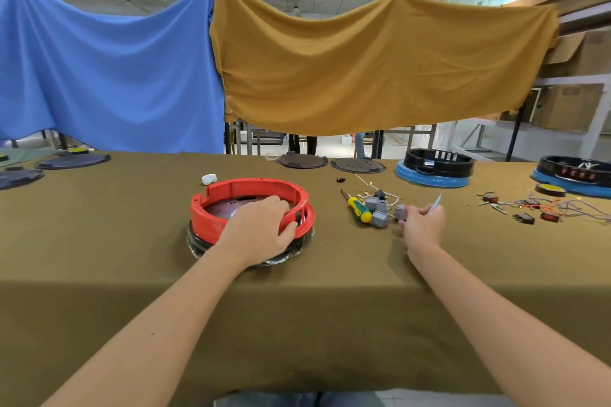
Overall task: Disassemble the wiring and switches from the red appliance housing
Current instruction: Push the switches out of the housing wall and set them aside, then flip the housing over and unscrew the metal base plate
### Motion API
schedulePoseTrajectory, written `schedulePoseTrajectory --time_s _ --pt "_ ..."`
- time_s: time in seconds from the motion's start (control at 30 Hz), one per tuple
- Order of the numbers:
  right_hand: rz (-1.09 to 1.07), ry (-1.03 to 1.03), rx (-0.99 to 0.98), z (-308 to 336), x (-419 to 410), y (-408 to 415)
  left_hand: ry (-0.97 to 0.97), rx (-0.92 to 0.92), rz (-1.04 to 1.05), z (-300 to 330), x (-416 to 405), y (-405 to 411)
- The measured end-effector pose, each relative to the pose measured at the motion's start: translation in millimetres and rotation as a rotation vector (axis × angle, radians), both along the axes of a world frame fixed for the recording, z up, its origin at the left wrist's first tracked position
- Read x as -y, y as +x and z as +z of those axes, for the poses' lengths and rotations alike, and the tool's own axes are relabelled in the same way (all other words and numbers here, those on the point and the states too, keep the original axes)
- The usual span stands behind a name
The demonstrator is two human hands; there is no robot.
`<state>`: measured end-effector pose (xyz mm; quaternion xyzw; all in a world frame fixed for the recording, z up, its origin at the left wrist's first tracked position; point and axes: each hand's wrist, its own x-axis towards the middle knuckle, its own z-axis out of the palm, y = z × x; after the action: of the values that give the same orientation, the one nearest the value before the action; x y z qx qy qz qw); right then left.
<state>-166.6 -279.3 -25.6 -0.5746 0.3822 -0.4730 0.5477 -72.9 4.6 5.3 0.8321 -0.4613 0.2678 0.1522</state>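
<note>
The round red appliance housing [231,195] sits on a dark ring base on the olive-covered table [132,274]. My left hand [261,228] grips its near right rim, fingers curled over the edge and thumb outside. To the right, my right hand [421,225] pinches a small grey switch block [400,211], with a thin pale blue piece sticking up from behind the fingers. Beside it lie more grey switch blocks with thin wires [378,208] and a green and yellow screwdriver [358,208].
Loose wires and small red and black switches [542,208] lie at the right. Two black housings on blue bases [433,168] [575,175] stand at the back right, dark round plates [302,160] further back, a white wad [209,179] behind the red housing. Blue and mustard cloths hang behind.
</note>
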Motion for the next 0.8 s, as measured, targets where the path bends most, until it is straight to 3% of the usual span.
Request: schedulePoseTrajectory --time_s 0.07,0.17,0.23,0.3,0.4,0.57,0.8 --pt "0.031 0.005 -0.01 0.5 -0.1 -1.6 0.005 0.088 0.051 -1.2 -1.2 -3.6" --pt "0.136 -0.188 -0.124 1.8 -9.8 -2.3 -0.057 0.307 0.293 -10.3 0.6 -17.4" --pt "0.299 -0.363 -0.22 2.2 -19.9 -2.9 -0.141 0.277 0.382 -21.7 -0.6 -25.4" --pt "0.423 -0.616 -0.45 1.2 -28.7 -4.0 -0.146 0.251 0.388 -30.6 -4.0 -27.5" --pt "0.487 -0.989 -0.693 -2.6 -36.7 -2.4 -0.11 0.241 0.357 -28.6 -6.7 -23.9" --pt "0.511 -0.98 -0.651 -3.1 -37.9 -4.8 -0.181 0.032 0.285 -17.5 -10.9 -14.3" --pt "0.507 -0.976 -0.713 -3.0 -36.2 -0.6 -0.748 -0.224 0.095 27.3 -26.1 2.6"
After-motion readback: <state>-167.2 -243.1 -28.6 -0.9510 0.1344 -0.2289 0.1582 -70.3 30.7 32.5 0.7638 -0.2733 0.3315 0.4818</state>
